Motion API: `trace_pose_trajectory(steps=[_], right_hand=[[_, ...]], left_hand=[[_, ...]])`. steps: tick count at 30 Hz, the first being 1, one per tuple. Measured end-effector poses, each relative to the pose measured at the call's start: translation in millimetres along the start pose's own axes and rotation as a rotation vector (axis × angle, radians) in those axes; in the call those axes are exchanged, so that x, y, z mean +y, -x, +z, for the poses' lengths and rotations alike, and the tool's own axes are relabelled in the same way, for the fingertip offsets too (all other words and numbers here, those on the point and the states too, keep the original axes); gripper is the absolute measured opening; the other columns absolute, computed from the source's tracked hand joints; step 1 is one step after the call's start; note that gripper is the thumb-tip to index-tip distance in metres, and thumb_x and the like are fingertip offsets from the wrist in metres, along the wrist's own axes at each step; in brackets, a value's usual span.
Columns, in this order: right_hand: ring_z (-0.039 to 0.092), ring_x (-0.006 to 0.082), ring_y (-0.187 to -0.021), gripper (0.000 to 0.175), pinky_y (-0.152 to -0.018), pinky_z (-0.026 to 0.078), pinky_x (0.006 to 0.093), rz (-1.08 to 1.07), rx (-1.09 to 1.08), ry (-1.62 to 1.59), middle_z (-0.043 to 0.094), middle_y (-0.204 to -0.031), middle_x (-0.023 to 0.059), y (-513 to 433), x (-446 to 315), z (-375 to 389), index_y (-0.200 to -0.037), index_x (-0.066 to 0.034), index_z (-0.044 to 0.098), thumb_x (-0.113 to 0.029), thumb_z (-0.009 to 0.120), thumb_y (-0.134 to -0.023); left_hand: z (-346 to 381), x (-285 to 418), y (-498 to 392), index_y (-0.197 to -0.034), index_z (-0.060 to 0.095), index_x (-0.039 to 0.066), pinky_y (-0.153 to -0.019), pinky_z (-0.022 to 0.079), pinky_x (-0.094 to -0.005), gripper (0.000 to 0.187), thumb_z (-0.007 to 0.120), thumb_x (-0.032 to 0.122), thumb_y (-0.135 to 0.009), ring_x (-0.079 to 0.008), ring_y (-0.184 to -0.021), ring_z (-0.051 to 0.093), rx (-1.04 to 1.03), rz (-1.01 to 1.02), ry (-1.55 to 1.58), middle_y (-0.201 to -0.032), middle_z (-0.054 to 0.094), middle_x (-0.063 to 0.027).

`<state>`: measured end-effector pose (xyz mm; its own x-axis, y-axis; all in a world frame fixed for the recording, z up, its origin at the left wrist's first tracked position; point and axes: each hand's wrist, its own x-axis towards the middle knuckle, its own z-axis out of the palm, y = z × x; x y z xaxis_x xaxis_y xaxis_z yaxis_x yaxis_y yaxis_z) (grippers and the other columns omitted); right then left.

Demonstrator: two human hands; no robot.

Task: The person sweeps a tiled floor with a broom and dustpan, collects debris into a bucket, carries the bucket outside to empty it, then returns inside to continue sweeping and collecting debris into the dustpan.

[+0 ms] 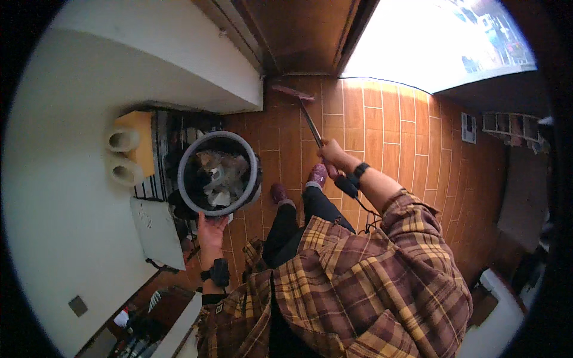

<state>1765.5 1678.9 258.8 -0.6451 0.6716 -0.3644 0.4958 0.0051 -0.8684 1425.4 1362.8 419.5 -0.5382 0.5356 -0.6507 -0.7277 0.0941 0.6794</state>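
Observation:
My left hand is at the near edge of a round trash can with a grey rim, its fingers partly hidden beneath the rim. Crumpled clear plastic and other litter lie inside the dark liner. My right hand is closed around the handle of a long tool with a metal shaft and a flat reddish head, probably a broom or squeegee. That head rests on the wood-look tile floor, near the wall corner. Both wrists carry dark strapped devices.
Left of the can stands a rack with light slippers on top and a white panel beside it. A wall corner juts out above. Bright light enters by a doorway at the upper right. A cable hangs near my right forearm.

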Motion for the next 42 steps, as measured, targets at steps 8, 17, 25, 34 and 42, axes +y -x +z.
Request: trace_pose_trajectory(steps=[8, 17, 25, 34, 42], right_hand=[[0.05, 0.0143, -0.043, 0.038, -0.037, 0.042, 0.0274, 0.606, 0.175, -0.768, 0.05, -0.065, 0.0043, 214, -53, -20, -0.116, -0.0047, 0.044, -0.005, 0.053, -0.079], [0.046, 0.0117, -0.046, 0.009, -0.036, 0.036, 0.0246, 0.764, 0.57, -1.45, 0.047, -0.061, 0.0029, 279, 3, 71, -0.086, -0.0119, 0.04, -0.014, 0.049, -0.088], [0.045, 0.0115, -0.048, 0.014, -0.041, 0.04, 0.0227, 0.639, 0.297, -1.992, 0.047, -0.06, 0.0031, 158, 51, 66, -0.076, -0.0057, 0.042, -0.012, 0.045, -0.088], [0.042, 0.0075, -0.053, 0.009, -0.043, 0.036, 0.0185, 0.249, 0.163, -2.169, 0.046, -0.072, 0.0019, 216, 10, 3, -0.098, -0.0081, 0.044, -0.015, 0.048, -0.092], [0.041, 0.0076, -0.051, 0.04, -0.042, 0.037, 0.0191, 0.323, 0.447, -1.631, 0.049, -0.076, 0.0041, 268, -58, 17, -0.12, -0.0132, 0.04, -0.002, 0.05, -0.084]], left_hand=[[75, -23, -92, -0.122, 0.048, 0.005, -0.082, 0.049, -0.0473, 0.045, 0.056, 0.035, -0.089, -0.0293, -0.101, 0.054, -0.195, -0.208, -0.197, -0.116, 0.053, -0.0113], [176, -57, -157, -0.116, 0.052, 0.008, -0.076, 0.05, -0.0457, 0.041, 0.054, 0.04, -0.09, -0.0282, -0.092, 0.058, -0.298, -0.323, -0.473, -0.105, 0.058, -0.0097], [207, -47, -148, -0.116, 0.054, 0.01, -0.07, 0.049, -0.0427, 0.04, 0.054, 0.04, -0.09, -0.0238, -0.09, 0.057, -0.378, -0.307, -0.644, -0.105, 0.058, -0.0051], [254, -32, -99, -0.113, 0.055, 0.01, -0.078, 0.046, -0.0467, 0.038, 0.051, 0.04, -0.091, -0.0261, -0.093, 0.057, -0.413, -0.23, -0.719, -0.106, 0.06, -0.0062], [257, -27, -96, -0.101, 0.059, 0.011, -0.079, 0.046, -0.0459, 0.037, 0.048, 0.045, -0.091, -0.0245, -0.085, 0.06, -0.447, -0.298, -0.652, -0.094, 0.063, -0.0085]])
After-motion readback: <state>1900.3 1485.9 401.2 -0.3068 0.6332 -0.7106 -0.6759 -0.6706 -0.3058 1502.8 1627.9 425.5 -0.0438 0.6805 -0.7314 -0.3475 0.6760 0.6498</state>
